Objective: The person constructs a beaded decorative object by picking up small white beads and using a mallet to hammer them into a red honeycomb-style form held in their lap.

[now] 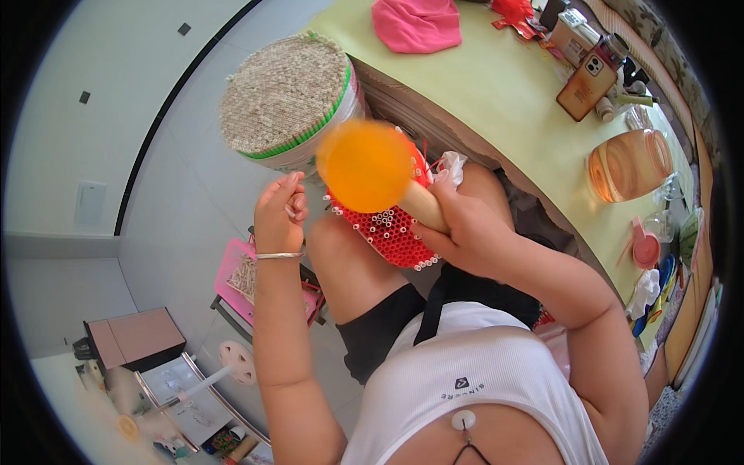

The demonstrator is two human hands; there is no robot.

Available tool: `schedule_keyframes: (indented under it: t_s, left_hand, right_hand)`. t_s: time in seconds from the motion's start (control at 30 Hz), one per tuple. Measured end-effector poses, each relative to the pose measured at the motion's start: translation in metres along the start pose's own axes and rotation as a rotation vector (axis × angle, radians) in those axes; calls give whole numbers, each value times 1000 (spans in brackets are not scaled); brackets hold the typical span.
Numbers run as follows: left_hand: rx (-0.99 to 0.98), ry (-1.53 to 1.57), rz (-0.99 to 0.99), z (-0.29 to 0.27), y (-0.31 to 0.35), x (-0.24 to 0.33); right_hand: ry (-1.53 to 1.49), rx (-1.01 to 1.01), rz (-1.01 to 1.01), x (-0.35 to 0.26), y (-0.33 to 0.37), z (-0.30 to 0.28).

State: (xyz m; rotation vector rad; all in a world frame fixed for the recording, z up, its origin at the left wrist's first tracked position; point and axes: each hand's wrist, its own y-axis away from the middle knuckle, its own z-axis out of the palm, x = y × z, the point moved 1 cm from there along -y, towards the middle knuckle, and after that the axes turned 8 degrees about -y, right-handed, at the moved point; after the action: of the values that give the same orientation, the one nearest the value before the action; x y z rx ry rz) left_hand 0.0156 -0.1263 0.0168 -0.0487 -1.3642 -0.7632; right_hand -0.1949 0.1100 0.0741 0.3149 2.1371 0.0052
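My right hand (471, 225) is wrapped round the pale wooden handle (423, 208) of a mallet. Its round orange-yellow head (366, 165) is blurred and raised above a bundle of red tubes (391, 236) resting at my lap, so part of the bundle is hidden. Whitish rods stick out of several tubes, along the rim and near the middle. Left of the mallet head, my left hand (282, 203) is in the air with fingers curled together; whatever they may hold does not show. A metal bangle (279, 256) circles that wrist.
Beyond my left hand stands a large round bundle of pale rods (283, 97) with a green edge. A pink tray (236, 283) of loose rods is beside my knee. The yellow-green table (496, 93) carries a pink cloth (417, 25), a phone (587, 84) and a jar of amber liquid (629, 165).
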Motion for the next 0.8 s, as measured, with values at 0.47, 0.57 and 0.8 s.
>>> schedule_keyframes:
  t_s: [0.47, 0.57, 0.8]
  left_hand:
    - [16, 44, -47, 2, 29, 0]
    - [26, -367, 72, 38, 27, 5]
    - [-47, -1203, 847, 81, 14, -18]
  right_hand:
    - [-395, -13, 437, 15, 19, -9]
    - [-497, 48, 390, 39, 30, 1]
    - [-608, 73, 390, 47, 28, 3]
